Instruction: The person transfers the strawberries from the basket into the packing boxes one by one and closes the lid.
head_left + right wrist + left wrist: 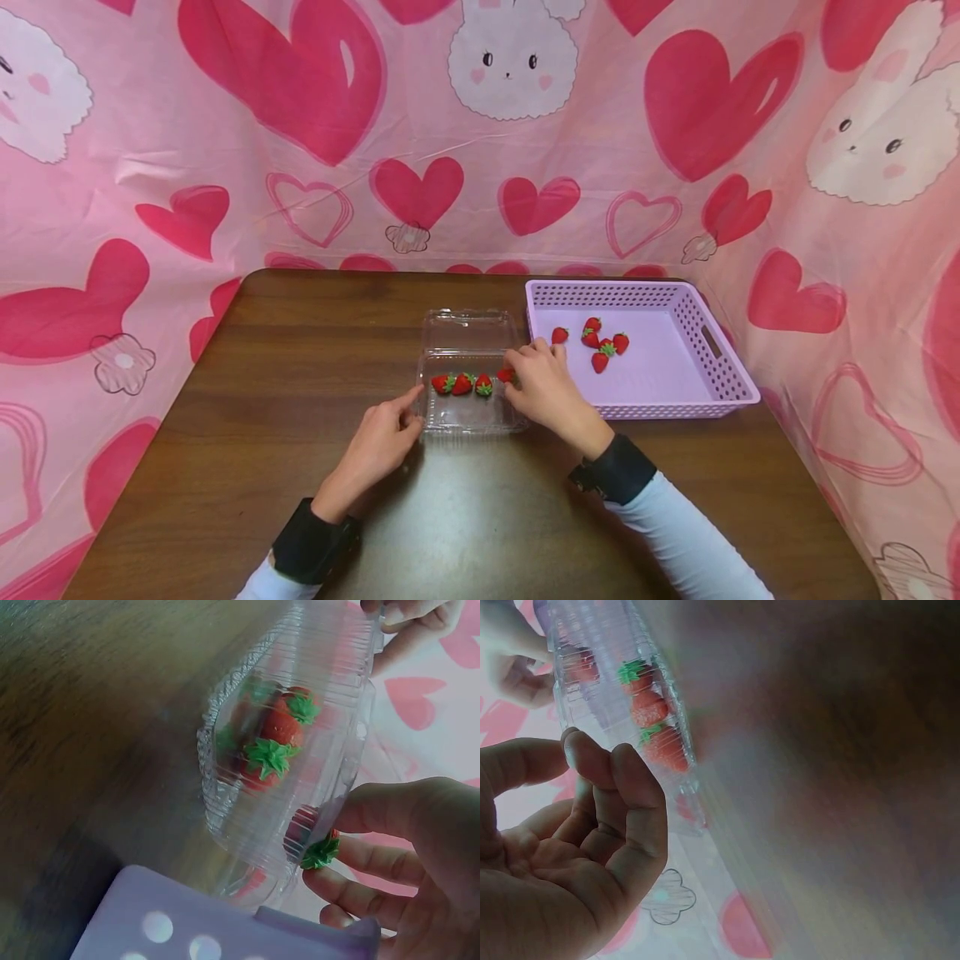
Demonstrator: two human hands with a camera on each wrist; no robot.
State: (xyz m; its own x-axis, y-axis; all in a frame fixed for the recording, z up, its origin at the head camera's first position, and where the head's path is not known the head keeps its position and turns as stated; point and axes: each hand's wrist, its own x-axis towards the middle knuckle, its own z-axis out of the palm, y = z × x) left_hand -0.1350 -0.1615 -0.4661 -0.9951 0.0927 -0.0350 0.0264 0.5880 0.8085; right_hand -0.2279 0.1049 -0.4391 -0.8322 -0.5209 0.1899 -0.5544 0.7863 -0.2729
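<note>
A clear plastic clamshell container (471,419) lies with its lid raised in the middle of the table. Three strawberries (462,384) form a row inside it. At its left edge is my left hand (384,437); in the left wrist view its thumb and index finger (589,759) pinch the rim. My right hand (546,385) holds another strawberry (321,851) by the fingertips at the right end of the row, just within the container's right wall. That berry's green leaves face the palm, and the hand partly hides it in the head view.
Right of the container stands a lilac perforated basket (678,409) with several strawberries (600,362) toward its left side. Its near-left corner is close to my right wrist. The brown wooden table (300,375) is bordered by a pink heart-patterned cloth (450,133).
</note>
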